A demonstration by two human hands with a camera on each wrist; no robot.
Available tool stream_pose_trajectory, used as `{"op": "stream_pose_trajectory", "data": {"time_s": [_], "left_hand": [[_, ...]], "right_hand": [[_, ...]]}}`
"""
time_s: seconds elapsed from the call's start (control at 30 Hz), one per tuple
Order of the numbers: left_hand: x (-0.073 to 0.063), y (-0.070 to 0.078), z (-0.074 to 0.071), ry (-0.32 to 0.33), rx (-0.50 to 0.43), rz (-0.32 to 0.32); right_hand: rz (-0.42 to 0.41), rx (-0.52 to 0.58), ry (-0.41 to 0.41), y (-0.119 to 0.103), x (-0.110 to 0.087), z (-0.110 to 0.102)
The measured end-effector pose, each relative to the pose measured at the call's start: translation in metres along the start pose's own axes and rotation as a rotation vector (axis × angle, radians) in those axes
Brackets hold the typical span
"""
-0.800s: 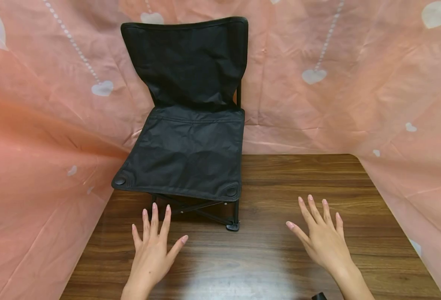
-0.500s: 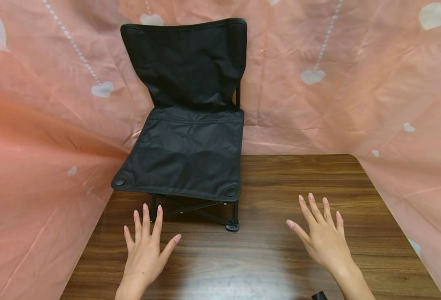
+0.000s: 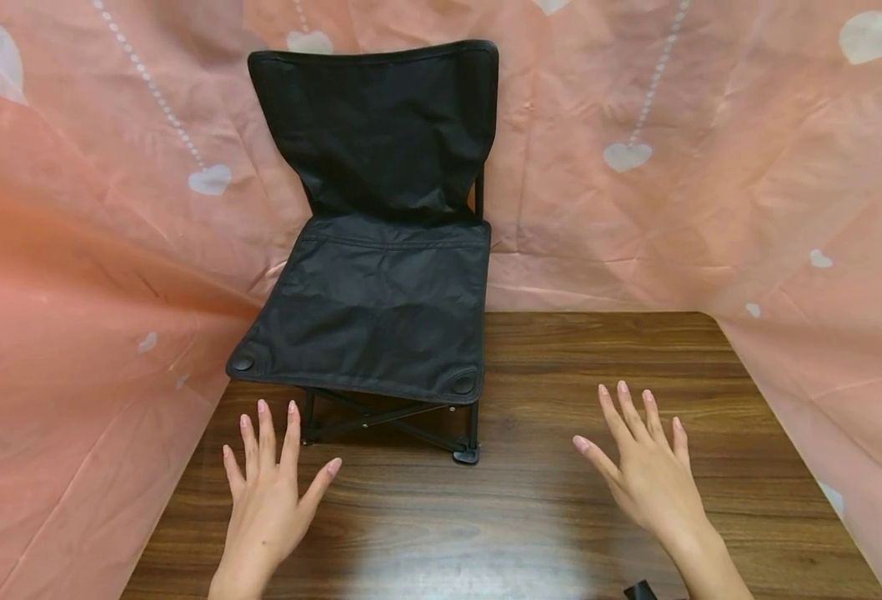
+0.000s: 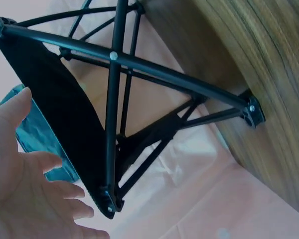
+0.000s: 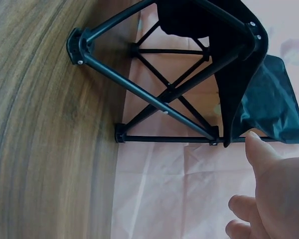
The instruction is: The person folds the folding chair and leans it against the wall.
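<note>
A black folding chair [image 3: 388, 308] with a fabric seat and backrest stands unfolded on the wooden table [image 3: 546, 517], left of centre in the head view. My left hand [image 3: 264, 500] hovers in front of the chair's left front corner, fingers spread, holding nothing. To the right of the chair, over the table, my right hand [image 3: 651, 475] is spread the same way and holds nothing. Crossed metal legs [image 4: 179, 79] under the seat show in the left wrist view. From the right wrist, the chair's side frame [image 5: 149, 99] and foot on the tabletop are visible.
Pink cloth [image 3: 576, 100] with white hearts hangs behind and on both sides of the table. A small black object [image 3: 639, 590] pokes in at the bottom edge beside my right wrist; its kind cannot be made out.
My left hand has drifted to the left, away from the chair's front middle. My right hand has barely moved, and the chair stands where it was.
</note>
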State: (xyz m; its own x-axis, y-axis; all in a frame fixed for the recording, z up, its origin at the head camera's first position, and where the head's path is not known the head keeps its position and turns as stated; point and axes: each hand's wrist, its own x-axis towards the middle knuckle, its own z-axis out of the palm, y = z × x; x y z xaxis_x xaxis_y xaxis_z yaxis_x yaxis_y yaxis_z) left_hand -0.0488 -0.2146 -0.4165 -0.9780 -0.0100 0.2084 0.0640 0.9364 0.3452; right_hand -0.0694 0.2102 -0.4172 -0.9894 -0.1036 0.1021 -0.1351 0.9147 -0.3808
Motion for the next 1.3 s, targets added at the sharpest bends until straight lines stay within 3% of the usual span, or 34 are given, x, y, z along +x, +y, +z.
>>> {"op": "stream_pose_trajectory", "data": {"time_s": [0.27, 0.43, 0.63, 0.93, 1.3], "left_hand": [[0.009, -0.003, -0.005, 0.307, -0.105, 0.003], [0.011, -0.004, -0.006, 0.41, -0.102, 0.056], [0.014, -0.007, -0.007, 0.481, -0.114, 0.079], [0.021, -0.021, -0.008, 0.539, -0.1, 0.147], [0.027, -0.037, -0.012, 0.58, -0.035, 0.143]], "right_hand": [[-0.004, 0.003, 0.009, -0.005, 0.003, -0.004], [-0.003, 0.002, 0.006, -0.007, 0.004, -0.006], [-0.01, 0.0, 0.019, -0.008, 0.004, -0.008], [-0.058, 0.052, 0.046, -0.019, 0.007, -0.01], [-0.219, 0.124, 0.268, -0.025, 0.014, -0.009]]}}
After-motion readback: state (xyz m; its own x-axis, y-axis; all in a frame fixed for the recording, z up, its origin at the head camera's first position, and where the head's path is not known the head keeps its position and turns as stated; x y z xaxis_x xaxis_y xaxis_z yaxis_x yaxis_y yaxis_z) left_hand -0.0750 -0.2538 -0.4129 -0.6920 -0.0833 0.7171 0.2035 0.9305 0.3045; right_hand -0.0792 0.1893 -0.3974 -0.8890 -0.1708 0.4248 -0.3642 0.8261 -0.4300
